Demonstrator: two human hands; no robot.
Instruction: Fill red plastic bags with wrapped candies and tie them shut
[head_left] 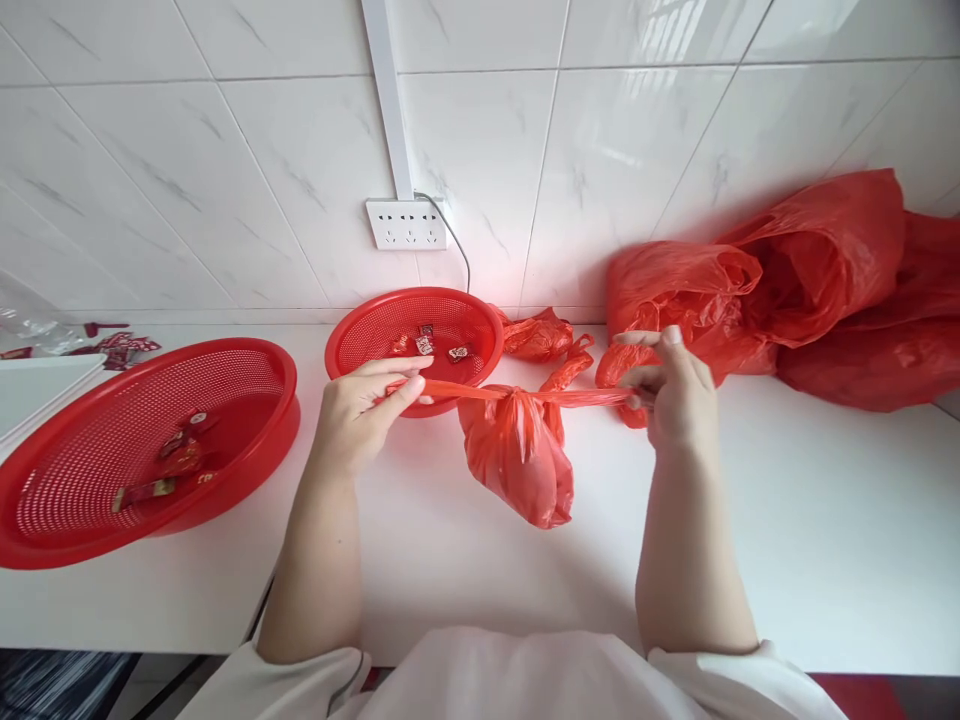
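A filled red plastic bag (517, 465) hangs between my hands, its two handles stretched tight sideways from a knot at its top. My left hand (367, 410) pinches one handle between thumb and fingers, in front of the smaller red basket (341, 345). On the other side, my right hand (679, 390) has its fingers closed on the opposite handle, with the thumb pointing up. What fills the bag is hidden by the plastic. Just behind it, another small tied red bag (540, 335) rests on the table.
Small wrapped packets lie in the smaller basket and in the larger red basket (281, 385) at left. Big red plastic bags (825, 270) are heaped at the back right. A power strip (407, 225) with a cable is on the tiled wall, above the white table (810, 560).
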